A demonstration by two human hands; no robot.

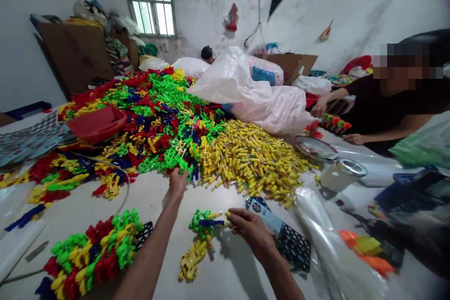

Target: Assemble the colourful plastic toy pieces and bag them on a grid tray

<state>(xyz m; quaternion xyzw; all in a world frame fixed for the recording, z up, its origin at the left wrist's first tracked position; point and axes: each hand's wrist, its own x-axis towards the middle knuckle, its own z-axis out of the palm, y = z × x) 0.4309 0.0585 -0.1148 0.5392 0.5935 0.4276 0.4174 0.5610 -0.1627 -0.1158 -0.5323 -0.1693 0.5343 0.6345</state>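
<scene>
While the left hand (178,182) touches the toy pile (165,103), the blue figure (213,222), long axis sideways, is above the table (153,197), left of the nearer right hand (252,229) — whether fingers grip, I cannot tell.

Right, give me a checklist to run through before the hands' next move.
1. Left hand at the near edge of the multicoloured pile: ok.
2. Left hand gripping a piece: cannot tell, the contact is obscured.
3. Right hand beside the dark blue piece: ok.
4. Yellow tubes heaped close beyond both hands: ok.
5. Multicoloured pile sorted by colour: not ok, red, green, blue and yellow are mixed.
</scene>
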